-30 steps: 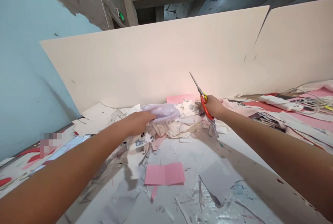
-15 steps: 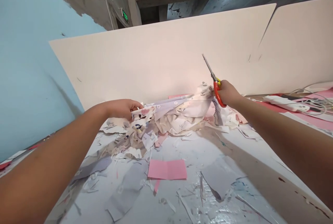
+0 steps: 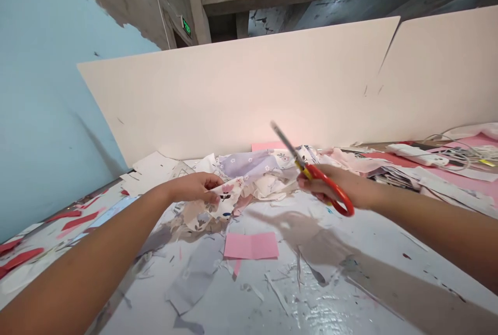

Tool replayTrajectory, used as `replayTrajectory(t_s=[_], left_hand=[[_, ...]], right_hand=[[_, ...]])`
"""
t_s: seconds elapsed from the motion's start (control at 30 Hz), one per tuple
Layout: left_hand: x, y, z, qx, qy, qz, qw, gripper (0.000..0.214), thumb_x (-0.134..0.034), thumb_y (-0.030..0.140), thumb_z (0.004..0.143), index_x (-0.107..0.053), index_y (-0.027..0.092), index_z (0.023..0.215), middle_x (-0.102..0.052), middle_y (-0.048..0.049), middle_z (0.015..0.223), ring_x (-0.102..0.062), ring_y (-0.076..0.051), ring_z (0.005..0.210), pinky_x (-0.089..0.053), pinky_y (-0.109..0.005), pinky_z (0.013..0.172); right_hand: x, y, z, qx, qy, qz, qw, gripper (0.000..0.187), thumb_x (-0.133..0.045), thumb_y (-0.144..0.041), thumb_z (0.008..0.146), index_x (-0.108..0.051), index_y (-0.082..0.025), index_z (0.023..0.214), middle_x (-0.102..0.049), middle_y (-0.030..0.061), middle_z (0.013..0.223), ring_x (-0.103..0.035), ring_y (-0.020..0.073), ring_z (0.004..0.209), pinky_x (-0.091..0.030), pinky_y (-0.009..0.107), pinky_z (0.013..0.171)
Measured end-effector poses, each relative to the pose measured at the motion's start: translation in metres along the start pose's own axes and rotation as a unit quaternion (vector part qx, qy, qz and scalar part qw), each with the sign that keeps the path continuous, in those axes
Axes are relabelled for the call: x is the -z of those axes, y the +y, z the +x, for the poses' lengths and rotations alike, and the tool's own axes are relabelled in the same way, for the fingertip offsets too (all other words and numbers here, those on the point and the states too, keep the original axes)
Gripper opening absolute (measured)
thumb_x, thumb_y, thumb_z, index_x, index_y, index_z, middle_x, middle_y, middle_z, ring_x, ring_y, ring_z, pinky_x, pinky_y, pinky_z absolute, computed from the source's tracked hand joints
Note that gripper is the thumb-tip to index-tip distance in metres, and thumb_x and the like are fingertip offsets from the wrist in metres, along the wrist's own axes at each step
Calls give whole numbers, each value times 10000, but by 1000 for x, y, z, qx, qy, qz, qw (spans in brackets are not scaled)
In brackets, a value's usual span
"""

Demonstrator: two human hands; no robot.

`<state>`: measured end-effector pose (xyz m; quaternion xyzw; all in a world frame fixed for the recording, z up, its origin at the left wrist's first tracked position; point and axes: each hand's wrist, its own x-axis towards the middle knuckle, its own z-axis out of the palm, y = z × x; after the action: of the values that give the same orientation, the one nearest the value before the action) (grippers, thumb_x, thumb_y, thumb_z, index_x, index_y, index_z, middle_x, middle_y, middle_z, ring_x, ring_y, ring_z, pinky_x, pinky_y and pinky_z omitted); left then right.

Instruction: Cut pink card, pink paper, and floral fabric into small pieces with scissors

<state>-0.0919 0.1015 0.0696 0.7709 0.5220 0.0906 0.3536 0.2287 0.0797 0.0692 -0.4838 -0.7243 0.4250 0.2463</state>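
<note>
"Red-handled scissors (image 3: 318,175) gripped in the right hand (image 3: 344,184)?"

"Yes, fingers (image 3: 313,184) curled around the handles, beyond the pink paper (image 3: 251,246). The left hand (image 3: 193,188) pinches floral cloth (image 3: 208,210), up and left of that paper."

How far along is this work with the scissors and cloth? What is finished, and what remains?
Done: grey cloth scraps seem cut on the white table. In hand: the left hand pinches floral fabric; the right hand holds red-handled scissors, clear of it. Remaining: a lilac and cream fabric pile, seemingly uncut.
</note>
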Motion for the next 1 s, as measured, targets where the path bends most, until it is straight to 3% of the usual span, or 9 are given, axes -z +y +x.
replayTrajectory(t_s=[0.17,0.37,0.5,0.7,0.83,1.0], left_hand=[[-14,-2,-7,-18,92,10,996,295,-543,458,646,-579,189,761,-567,2,739,-513,-152,689,-382,-231,607],[-29,-6,-10,-9,184,-75,980,373,-545,522,636,-596,211,837,-573,13,732,-488,-115,607,-354,-195,515],[-38,-11,-5,17,171,-245,954,336,-585,491,611,-557,192,761,-546,18,686,-514,-119,562,-389,-208,471],[-44,-15,1,-7,159,-413,897,271,-652,378,590,-528,175,719,-572,10,642,-561,-137,550,-450,-255,510],[-46,-11,0,-19,158,-458,875,237,-656,335,603,-523,168,705,-572,14,615,-557,-129,531,-460,-263,532],[-49,-11,0,-33,163,-430,887,267,-637,390,627,-488,182,702,-530,37,595,-514,-109,501,-439,-247,500]], right_hand=[[-31,3,-22,-101,-87,173,976,432,-565,-573,643,-374,-187,682,-289,-77,556,-266,35,437,-233,161,394],[-29,8,-21,-200,-147,88,965,695,-300,-787,606,-494,-136,751,-384,-31,592,-337,44,394,-261,183,341],[-37,1,-19,-224,-167,19,960,772,-228,-813,592,-517,-115,745,-417,-15,547,-390,67,371,-310,203,332],[-61,-14,-14,-229,-191,54,953,768,-199,-819,589,-478,-120,740,-426,-18,494,-418,89,342,-351,229,309],[-74,-16,-12,-209,-155,103,960,750,-187,-817,596,-456,-131,735,-418,-31,477,-461,109,360,-365,230,324],[-84,-15,-18,-188,-147,138,961,753,-179,-808,612,-464,-126,758,-429,-31,483,-460,103,361,-372,232,347]])
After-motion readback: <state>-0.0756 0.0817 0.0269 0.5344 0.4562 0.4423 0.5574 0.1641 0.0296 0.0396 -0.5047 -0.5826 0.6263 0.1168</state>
